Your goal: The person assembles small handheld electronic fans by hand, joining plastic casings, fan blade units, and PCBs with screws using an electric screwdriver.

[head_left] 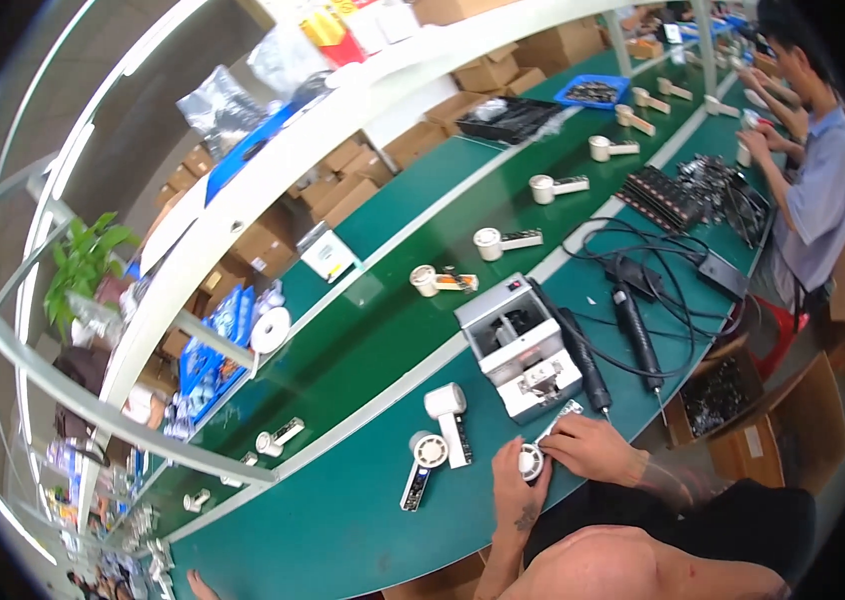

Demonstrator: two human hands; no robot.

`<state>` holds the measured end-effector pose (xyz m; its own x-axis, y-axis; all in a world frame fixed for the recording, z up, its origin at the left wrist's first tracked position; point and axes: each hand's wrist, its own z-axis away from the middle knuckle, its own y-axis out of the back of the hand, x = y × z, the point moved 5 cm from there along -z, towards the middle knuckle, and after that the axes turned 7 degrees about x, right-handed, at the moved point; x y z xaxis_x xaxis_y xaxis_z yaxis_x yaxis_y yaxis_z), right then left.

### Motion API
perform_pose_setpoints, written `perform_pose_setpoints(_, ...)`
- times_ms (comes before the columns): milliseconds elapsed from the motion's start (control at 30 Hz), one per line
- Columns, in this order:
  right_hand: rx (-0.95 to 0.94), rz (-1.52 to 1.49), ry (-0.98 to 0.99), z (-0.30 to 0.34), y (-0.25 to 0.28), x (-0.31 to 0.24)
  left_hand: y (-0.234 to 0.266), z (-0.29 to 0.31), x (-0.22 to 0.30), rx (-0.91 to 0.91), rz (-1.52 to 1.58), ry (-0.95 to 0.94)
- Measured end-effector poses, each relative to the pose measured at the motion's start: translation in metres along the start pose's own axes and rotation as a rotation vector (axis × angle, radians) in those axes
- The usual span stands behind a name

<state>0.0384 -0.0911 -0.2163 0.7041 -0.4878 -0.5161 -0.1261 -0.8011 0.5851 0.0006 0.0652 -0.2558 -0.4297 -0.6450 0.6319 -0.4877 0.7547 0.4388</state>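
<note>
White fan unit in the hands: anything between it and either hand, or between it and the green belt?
Nothing visible stands between the white fan unit and the left hand or the right hand. Toward the green belt, the silver-grey machine stands directly ahead, and the pale rail runs along the belt's near edge.

Fan (531,463), 5 o'clk: smooth plastic, satin-ish. Bench (323,530), 7 o'clk: smooth, low sheen. Belt (318,370), 8 o'clk: glossier, w/ reflections. Machine (505,345), 4 o'clk: looks like metal, satin. Driver (637,335), 3 o'clk: matt blk plastic. Carton (805,420), 4 o'clk: matt cardbd. Bag (223,110), 10-11 o'clk: shiny, crinkly plastic. Shirt (825,195), 2-3 o'clk: matt cloth.
</note>
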Motion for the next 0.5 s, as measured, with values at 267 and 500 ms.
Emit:
perform_pose_setpoints(267,-0.04,-0.065,0.133,-0.005,0.005,0.008,-0.004,-0.005,-0.008,-0.02,-0.007,0.042)
perform_pose_setpoints(500,-0.072,-0.009,0.12,-0.001,0.003,-0.004,0.001,0.0,-0.001,-0.042,-0.013,0.024)
